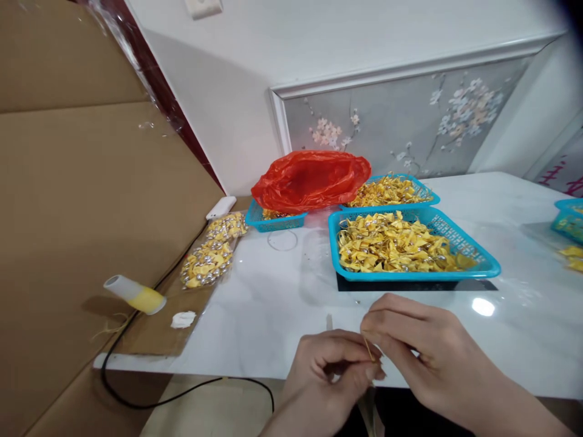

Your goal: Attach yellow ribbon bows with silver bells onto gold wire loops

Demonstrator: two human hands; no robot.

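Note:
My left hand (330,373) and my right hand (421,352) meet at the near edge of the white table (268,315). Both pinch a thin golden thread (368,350) between the fingertips; its lower end hangs down below the table edge. Just beyond my hands stands a blue basket (473,255) heaped with small folded gold paper pieces (392,243). What else my left hand's curled fingers hold is hidden.
A second blue basket (428,195) of gold pieces and a third (273,223) under a red plastic bag (310,179) stand behind. A clear bag of gold pieces (209,258), a yellow-white tube (134,294), a black cable (136,397) and cardboard (68,212) lie left. Another basket (569,220) is far right.

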